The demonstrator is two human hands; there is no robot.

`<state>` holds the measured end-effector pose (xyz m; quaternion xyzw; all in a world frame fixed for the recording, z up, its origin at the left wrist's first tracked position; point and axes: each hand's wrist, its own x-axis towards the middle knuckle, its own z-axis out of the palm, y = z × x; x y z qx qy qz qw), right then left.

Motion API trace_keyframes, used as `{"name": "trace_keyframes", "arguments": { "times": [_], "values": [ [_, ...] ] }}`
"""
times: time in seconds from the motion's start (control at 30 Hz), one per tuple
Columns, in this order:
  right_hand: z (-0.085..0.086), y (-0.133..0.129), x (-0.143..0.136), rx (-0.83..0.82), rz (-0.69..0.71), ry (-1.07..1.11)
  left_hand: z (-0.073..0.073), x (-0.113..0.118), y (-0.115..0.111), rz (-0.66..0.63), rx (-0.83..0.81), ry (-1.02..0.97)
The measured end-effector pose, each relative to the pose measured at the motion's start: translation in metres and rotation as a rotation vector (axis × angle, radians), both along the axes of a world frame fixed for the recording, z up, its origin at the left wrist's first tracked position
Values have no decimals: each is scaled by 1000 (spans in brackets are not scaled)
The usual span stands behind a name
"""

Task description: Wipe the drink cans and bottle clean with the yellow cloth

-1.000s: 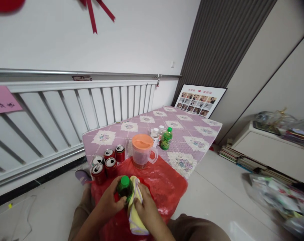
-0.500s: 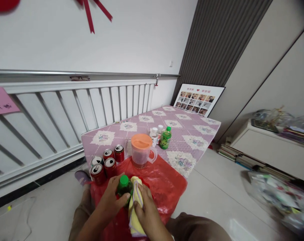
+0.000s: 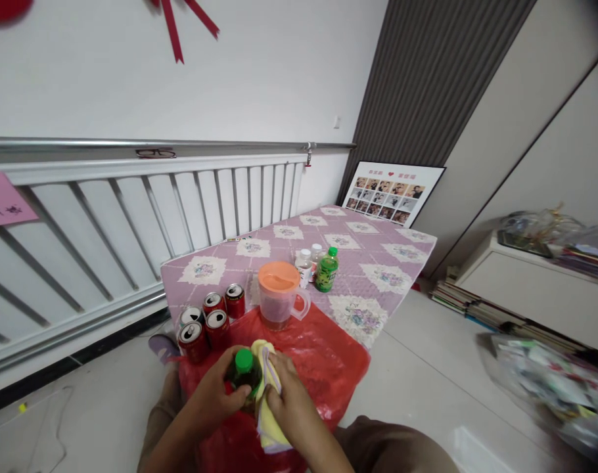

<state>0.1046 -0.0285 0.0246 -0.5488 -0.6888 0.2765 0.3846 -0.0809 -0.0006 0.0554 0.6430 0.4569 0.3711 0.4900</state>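
Observation:
My left hand point(image 3: 225, 387) is wrapped round a bottle point(image 3: 244, 371) with a green cap, held upright over a red plastic bag point(image 3: 323, 355). In my right hand point(image 3: 286, 394) is a yellow cloth point(image 3: 272, 427) with a pale purple edge, pressed against the bottle's right side. The bottle's lower part is mostly hidden by the fingers and the cloth. Just beyond my hands stands a clear plastic pitcher point(image 3: 274, 309) with an orange lid. Several opened drink cans point(image 3: 217, 328), mostly red, stand close together to the left of it.
Two small white-capped bottles point(image 3: 303, 266) and a green-labelled bottle point(image 3: 327, 270) stand behind the pitcher on the flowered tablecloth point(image 3: 388, 279). A white radiator point(image 3: 171, 217) runs along the left wall. A photo board point(image 3: 392, 194) leans at the back. My knee point(image 3: 392, 440) is below the table edge.
My right hand and the cloth have shifted slightly up against the bottle, and the cloth's folds have changed. My left hand keeps hold of the bottle. The other objects stay put.

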Motion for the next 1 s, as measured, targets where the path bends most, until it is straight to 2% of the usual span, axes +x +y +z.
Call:
{"name": "trace_keyframes", "arguments": {
  "times": [0.13, 0.23, 0.33, 0.53, 0.6, 0.7, 0.9, 1.0],
  "values": [
    [-31, 0, 2, -146, 34, -16, -13, -2, 0, 49, 28, 7],
    [-38, -4, 3, -170, 26, 3, -21, -2, -1, 66, 80, -14],
    [-25, -7, 3, -124, -6, 51, -19, -1, -3, 42, 97, -13],
    [29, -13, -3, 74, 11, 34, -12, -1, -3, 0, 78, -30],
    [34, -12, -5, 95, 22, 19, -13, -1, -3, -3, 56, -53],
    [18, -8, -6, 53, -13, 39, -16, -1, -3, 35, 18, -81],
    [-39, -10, -1, -110, -21, 53, -24, -2, -5, 65, 43, -94],
    [-49, -13, 1, -121, -34, 43, -27, -2, -6, 64, 43, -64]
  ]
}}
